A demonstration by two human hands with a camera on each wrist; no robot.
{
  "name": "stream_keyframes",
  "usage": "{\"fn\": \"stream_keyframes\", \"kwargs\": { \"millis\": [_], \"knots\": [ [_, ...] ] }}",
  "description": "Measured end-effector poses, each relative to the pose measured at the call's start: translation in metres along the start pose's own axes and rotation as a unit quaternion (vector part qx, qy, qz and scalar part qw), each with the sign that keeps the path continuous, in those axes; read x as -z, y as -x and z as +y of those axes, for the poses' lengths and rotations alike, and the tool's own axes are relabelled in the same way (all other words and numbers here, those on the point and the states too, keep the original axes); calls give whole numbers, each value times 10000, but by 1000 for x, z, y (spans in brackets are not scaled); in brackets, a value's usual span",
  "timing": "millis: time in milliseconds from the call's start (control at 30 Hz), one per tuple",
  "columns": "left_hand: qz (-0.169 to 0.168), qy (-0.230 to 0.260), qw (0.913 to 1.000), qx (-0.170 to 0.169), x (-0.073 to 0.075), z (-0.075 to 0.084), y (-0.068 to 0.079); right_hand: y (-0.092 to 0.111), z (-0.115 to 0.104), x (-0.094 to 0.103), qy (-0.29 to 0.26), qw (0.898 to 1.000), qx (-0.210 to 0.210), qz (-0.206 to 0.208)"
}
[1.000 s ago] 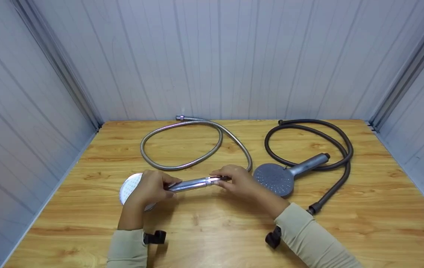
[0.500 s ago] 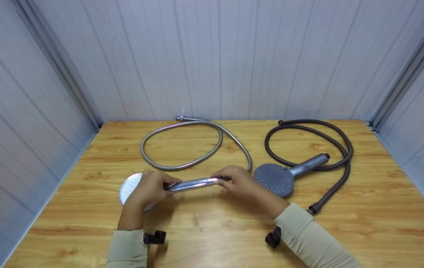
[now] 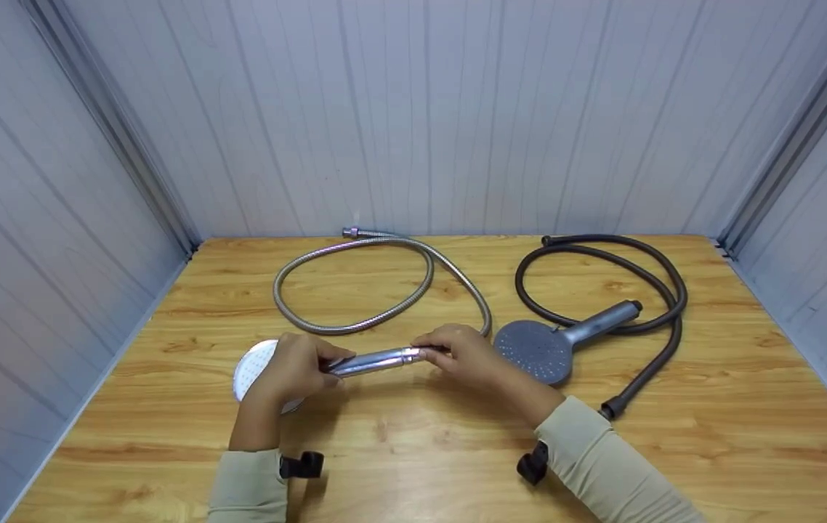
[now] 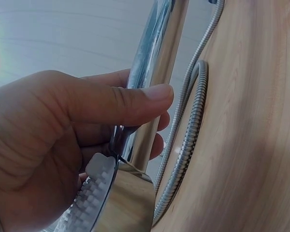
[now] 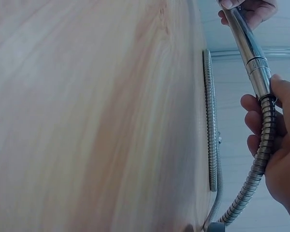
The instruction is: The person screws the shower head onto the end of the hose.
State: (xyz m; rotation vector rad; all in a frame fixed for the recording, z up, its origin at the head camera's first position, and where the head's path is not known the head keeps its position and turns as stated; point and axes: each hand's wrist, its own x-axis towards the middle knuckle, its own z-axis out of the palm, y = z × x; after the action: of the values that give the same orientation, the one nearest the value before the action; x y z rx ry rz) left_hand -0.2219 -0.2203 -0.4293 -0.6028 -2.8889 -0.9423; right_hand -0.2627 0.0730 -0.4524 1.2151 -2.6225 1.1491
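Observation:
A chrome hand shower [image 3: 373, 361] with a white nozzle face [image 3: 255, 367] is held low over the wooden table. My left hand [image 3: 293, 369] grips its handle close to the head, thumb across the tube in the left wrist view. At the other end of the handle, my right hand [image 3: 466, 354] pinches the smooth metal end fitting [image 5: 261, 82] of a silver shower hose [image 5: 257, 169]. Fitting and handle are in line and meet end to end in the right wrist view. From there the hose bends down behind the right fingers, which partly cover it.
The silver hose's loop lies behind my hands, its free end nut [image 3: 350, 232] near the back wall. To the right a grey hand shower [image 3: 535, 352] rests by a coiled dark hose [image 3: 519, 280], whose near end [image 3: 613, 407] lies beside my right sleeve. White panels enclose the table.

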Motion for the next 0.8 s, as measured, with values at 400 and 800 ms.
{"fn": "stream_keyframes", "kwargs": {
  "millis": [400, 800],
  "knots": [
    [-39, -245, 9997, -18, 0, -1, -1, -1, -1, 1, 215, 9983, 486, 246],
    [65, -104, 9999, -18, 1, 0, 0, -3, -1, 2, 679, 9928, 878, 452]
  ]
}}
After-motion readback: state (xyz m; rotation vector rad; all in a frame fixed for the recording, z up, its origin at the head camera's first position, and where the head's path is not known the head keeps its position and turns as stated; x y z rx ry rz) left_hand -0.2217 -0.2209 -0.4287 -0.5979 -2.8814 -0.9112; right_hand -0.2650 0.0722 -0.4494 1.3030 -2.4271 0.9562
